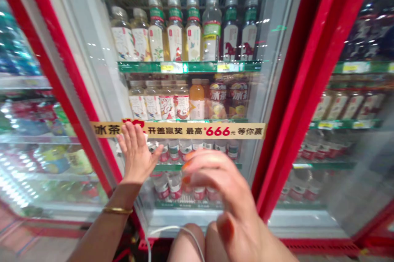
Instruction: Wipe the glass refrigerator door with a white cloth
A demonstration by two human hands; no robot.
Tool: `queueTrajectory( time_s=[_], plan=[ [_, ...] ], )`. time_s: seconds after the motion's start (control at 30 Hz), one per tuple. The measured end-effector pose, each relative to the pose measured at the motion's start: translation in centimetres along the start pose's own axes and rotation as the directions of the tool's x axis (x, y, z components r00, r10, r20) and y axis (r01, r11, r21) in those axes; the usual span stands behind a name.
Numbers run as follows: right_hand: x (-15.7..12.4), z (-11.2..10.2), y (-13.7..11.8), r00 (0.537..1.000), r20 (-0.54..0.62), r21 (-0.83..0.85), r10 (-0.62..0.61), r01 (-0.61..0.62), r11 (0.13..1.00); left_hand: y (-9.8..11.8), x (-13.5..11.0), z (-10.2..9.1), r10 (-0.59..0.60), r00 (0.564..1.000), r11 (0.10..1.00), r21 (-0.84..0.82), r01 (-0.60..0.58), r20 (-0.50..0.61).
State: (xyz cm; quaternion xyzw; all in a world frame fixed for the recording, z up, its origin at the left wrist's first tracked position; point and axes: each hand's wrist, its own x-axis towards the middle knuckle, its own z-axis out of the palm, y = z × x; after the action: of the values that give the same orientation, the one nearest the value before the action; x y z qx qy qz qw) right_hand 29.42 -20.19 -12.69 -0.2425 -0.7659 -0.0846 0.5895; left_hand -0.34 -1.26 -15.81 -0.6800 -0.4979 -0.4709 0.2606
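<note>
Both bare hands are up at the glass door [203, 196] of a red-framed drinks cooler [278, 102], and that is the step in hand: the left hand [137, 153] lies flat just below the yellow banner [205, 130], with its fingers [131, 134] spread wide against the glass and a gold bangle [117, 210] on the wrist. The right hand [224, 188] is blurred by motion, further along below the banner, with its fingers [205, 163] curled narrow. They seem to hold nothing, though the blur leaves that uncertain, and I cannot tell whether they touch the door. An orange patch [186, 167] by those fingertips is too smeared to name.

Above the banner stand two shelves. The upper one has eight bottles in its front row: six with pale or white labels, including one clear bottle, and two dark bottles [239, 34] with red horse marks. The lower one has seven: four white-labelled bottles [160, 102], one orange drink [197, 99] and two bottles of iced tea [228, 99]. Below the banner, rows of red-labelled bottles [181, 151] sit behind the hands, too hidden to count. Two bare knees [187, 245] and a white cable [175, 229] show beneath the banner at the foot of the door.
</note>
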Motion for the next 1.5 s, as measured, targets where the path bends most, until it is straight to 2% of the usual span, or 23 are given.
queueTrajectory(
  time_s=[0.07,0.1,0.17,0.23,0.3,0.37,0.4,0.5,0.57,0.6,0.7,0.77,0.8,0.87,0.93,1.03,1.1,1.17,1.27,1.33,1.4,1.47,1.5],
  plan=[
    [1.2,0.1,6.0,0.998,-0.058,-0.324,0.023,-0.040,0.945,-0.9,3.1,-1.5,-0.221,0.968,0.975,-0.048,0.217,-0.114],
    [1.4,0.2,9.0,0.994,-0.103,-0.499,0.036,-0.083,0.862,-0.9,4.2,-2.0,-0.289,0.941,0.957,-0.072,0.281,-0.175],
    [1.0,0.3,14.1,0.987,-0.159,-0.710,0.040,-0.142,0.690,0.3,4.9,-1.8,-0.292,0.926,0.957,-0.071,0.283,-0.240],
    [-0.1,0.4,17.3,0.989,-0.145,-0.776,0.008,-0.118,0.619,2.2,3.1,-0.3,-0.113,0.975,0.993,0.011,0.117,-0.193],
    [-1.1,0.4,18.7,0.990,-0.137,-0.797,-0.041,-0.086,0.598,3.1,-0.2,1.4,0.208,0.976,0.973,0.111,-0.200,-0.067],
    [-1.5,0.6,18.9,0.985,-0.150,-0.808,-0.091,-0.069,0.585,2.2,-2.7,2.1,0.429,0.903,0.889,0.167,-0.425,0.019],
    [-1.5,0.7,18.9,0.983,-0.149,-0.811,-0.107,-0.059,0.582,1.1,-3.1,1.9,0.427,0.904,0.888,0.179,-0.423,0.015],
    [-1.2,0.9,18.5,0.982,-0.141,-0.816,-0.128,-0.042,0.576,-1.6,-0.2,-0.1,0.052,0.989,0.993,0.110,-0.037,-0.137],
    [-1.0,0.9,18.5,0.980,-0.144,-0.819,-0.135,-0.042,0.572,-1.4,2.5,-1.0,-0.139,0.969,0.989,0.027,0.147,-0.205],
    [-1.0,0.9,18.5,0.980,-0.145,-0.820,-0.138,-0.041,0.571,-0.5,3.2,-0.9,-0.129,0.970,0.991,0.014,0.135,-0.206],
    [-1.0,0.8,18.5,0.981,-0.135,-0.822,-0.141,-0.031,0.568,3.2,1.8,0.6,0.228,0.967,0.972,0.078,-0.221,-0.112],
    [-1.0,0.8,18.4,0.980,-0.135,-0.829,-0.145,-0.031,0.559,4.3,-0.6,1.6,0.493,0.869,0.864,0.138,-0.485,-0.031],
    [-1.0,0.9,18.4,0.980,-0.136,-0.832,-0.147,-0.033,0.553,4.0,-1.5,1.7,0.544,0.839,0.829,0.159,-0.536,-0.012],
    [-0.9,0.9,18.4,0.979,-0.135,-0.839,-0.155,-0.030,0.543,2.3,-1.2,0.9,0.459,0.888,0.880,0.158,-0.448,-0.037],
    [-0.9,0.9,18.4,0.977,-0.137,-0.843,-0.161,-0.030,0.536,0.7,1.5,-0.6,0.200,0.975,0.978,0.085,-0.191,-0.101],
    [-1.1,0.9,18.5,0.977,-0.153,-0.842,-0.151,-0.049,0.538,1.3,5.4,-1.8,-0.019,0.988,1.000,-0.009,0.018,-0.153],
    [-1.2,0.9,18.5,0.977,-0.158,-0.834,-0.142,-0.055,0.549,3.4,5.1,-0.8,0.081,0.986,0.997,0.012,-0.080,-0.144],
    [-1.4,1.0,18.7,0.977,-0.165,-0.825,-0.134,-0.063,0.562,5.5,2.2,1.3,0.291,0.951,0.956,0.074,-0.284,-0.101],
    [-1.5,1.2,18.7,0.976,-0.182,-0.815,-0.117,-0.083,0.574,5.4,-2.6,3.2,0.471,0.880,0.872,0.189,-0.451,-0.071],
    [-1.5,1.2,18.7,0.978,-0.178,-0.809,-0.112,-0.081,0.582,3.7,-2.7,2.5,0.372,0.923,0.916,0.202,-0.347,-0.099],
    [-1.4,1.1,18.6,0.978,-0.176,-0.805,-0.115,-0.076,0.588,2.3,-0.1,0.8,0.145,0.979,0.983,0.132,-0.127,-0.144],
    [-1.5,1.0,18.6,0.977,-0.179,-0.805,-0.112,-0.080,0.588,2.5,3.1,-0.4,-0.036,0.985,0.998,0.051,0.045,-0.167],
    [-1.5,0.9,18.6,0.978,-0.178,-0.804,-0.109,-0.081,0.589,3.3,4.2,-0.6,-0.049,0.984,0.998,0.032,0.055,-0.169]
  ],
)
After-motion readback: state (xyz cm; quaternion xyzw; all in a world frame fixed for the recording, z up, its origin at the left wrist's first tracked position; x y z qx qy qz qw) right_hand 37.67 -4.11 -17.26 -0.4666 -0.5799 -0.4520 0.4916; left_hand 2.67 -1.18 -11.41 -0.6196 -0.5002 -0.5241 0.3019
